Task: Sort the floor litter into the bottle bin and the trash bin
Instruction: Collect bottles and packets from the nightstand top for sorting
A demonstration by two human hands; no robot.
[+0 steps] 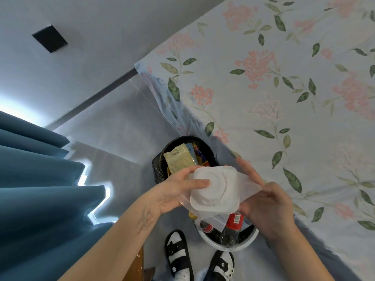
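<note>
Head view
Left hand [174, 191]: thumb curled over the top of a white plastic container [214, 189], fingers under its left edge, gripping it.
Right hand [263, 201]: fingers pinch the thin clear plastic wrap [248, 184] trailing from the container's right side.
Container: held in the air between the 2 bins.
Trash bin [160, 169]: black-lined, farther off, holding a beige pouch [179, 159] and other wrappers.
Bottle bin [233, 245]: white rim, nearer, just beyond the 2 sandalled feet [178, 252], with red-labelled bottles [233, 222] inside.
Right: floral bedsheet [284, 88].
Left: blue curtain [40, 179].
</note>
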